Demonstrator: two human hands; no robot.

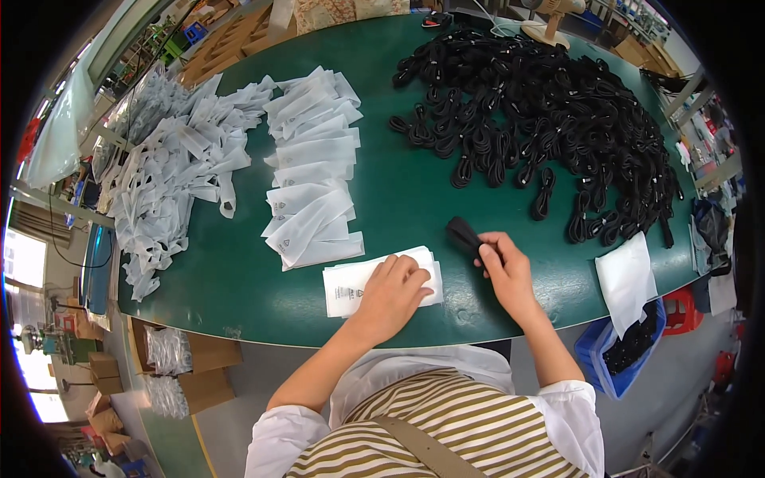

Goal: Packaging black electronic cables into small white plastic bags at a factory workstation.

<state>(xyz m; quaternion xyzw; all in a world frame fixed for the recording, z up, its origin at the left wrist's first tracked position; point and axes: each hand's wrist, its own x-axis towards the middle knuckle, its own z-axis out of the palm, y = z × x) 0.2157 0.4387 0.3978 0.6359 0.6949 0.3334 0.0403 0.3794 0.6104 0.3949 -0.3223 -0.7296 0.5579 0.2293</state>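
A stack of white printed bags [343, 296] lies near the table's front edge. My left hand [392, 295] rests on its right part, fingers bent and a little apart, tips against the top bag. To its right, my right hand [505, 267] is closed around one end of a black bundled cable [462, 235], held tilted just above the tabletop. The bundle's far end points away from me to the left. Beyond the stack, a column of overlapping pale bags [311, 171] runs toward the back of the table.
A big heap of coiled black cables [550, 103] covers the far right of the green table [382, 203]. At the left lies a loose pile of translucent bags [171, 167]. A white bag [625, 279] hangs over the right edge, above a blue bin [610, 374]. Cardboard boxes [203, 374] stand below left.
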